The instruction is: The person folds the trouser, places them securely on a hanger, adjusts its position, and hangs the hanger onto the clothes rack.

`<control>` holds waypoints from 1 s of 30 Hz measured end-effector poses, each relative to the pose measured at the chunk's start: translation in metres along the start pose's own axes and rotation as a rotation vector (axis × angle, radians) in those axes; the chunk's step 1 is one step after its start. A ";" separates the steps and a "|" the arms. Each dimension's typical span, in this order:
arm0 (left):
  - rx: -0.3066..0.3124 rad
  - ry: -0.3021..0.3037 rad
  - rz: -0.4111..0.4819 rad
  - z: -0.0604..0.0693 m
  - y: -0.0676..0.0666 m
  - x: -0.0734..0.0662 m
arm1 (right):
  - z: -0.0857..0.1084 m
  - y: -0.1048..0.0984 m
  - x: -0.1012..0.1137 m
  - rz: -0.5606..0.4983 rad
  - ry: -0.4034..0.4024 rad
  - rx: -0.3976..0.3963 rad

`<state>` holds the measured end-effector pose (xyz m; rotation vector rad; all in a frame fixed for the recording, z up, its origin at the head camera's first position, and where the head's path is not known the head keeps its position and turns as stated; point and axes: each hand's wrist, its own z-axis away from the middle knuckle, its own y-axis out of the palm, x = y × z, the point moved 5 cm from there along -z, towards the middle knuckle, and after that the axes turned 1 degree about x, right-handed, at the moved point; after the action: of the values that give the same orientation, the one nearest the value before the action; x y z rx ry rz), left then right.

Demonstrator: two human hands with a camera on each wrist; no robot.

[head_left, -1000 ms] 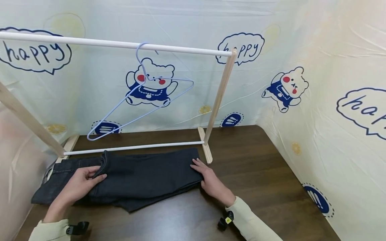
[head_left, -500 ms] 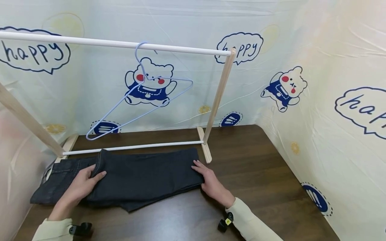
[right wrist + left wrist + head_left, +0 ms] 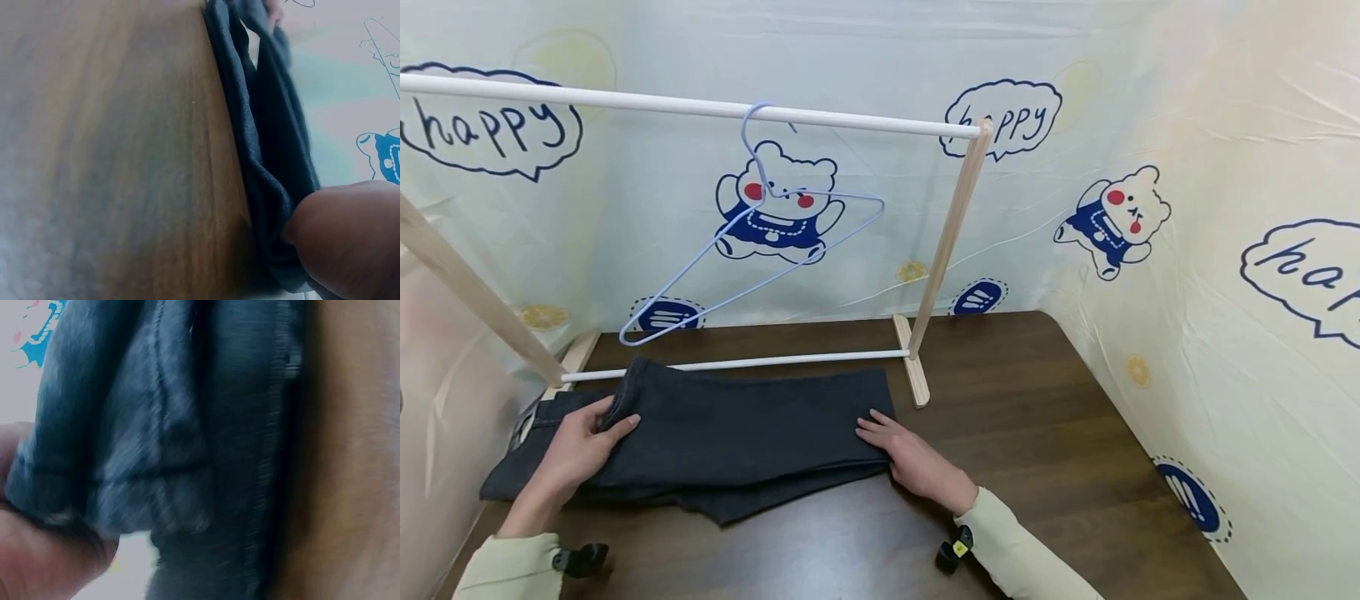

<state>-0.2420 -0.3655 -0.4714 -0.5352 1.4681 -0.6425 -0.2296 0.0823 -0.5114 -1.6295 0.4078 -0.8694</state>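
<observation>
Dark jeans (image 3: 752,425) lie folded across the table, waist end at the left. In the head view my left hand (image 3: 576,450) grips the hem of the folded-over leg, which is raised a little off the layer below. The left wrist view shows this hem (image 3: 150,494) close up, thumb and fingers at its edge; that view is blurred. My right hand (image 3: 917,458) rests with extended fingers on the fold at the jeans' right end. In the right wrist view a gap shows between the upper and lower layers of the denim (image 3: 247,137).
Behind the jeans stands a rack with a white top bar (image 3: 865,122), a low white bar (image 3: 790,361) and wooden legs (image 3: 951,242). A light-blue hanger (image 3: 700,254) hangs from the top bar. Printed sheeting (image 3: 1210,150) encloses the brown table (image 3: 1045,433).
My left hand has drawn the hem to the left and lifted it slightly, so it covers more of the waist part. My right hand has shifted a little left along with the fold.
</observation>
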 end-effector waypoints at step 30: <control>0.151 -0.233 0.141 -0.003 0.030 0.039 | -0.027 -0.024 -0.053 -0.359 0.418 -0.182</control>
<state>-0.2436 -0.3698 -0.5204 -0.3720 1.2156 -0.5547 -0.2886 0.1059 -0.5038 -1.7131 0.5011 -1.4931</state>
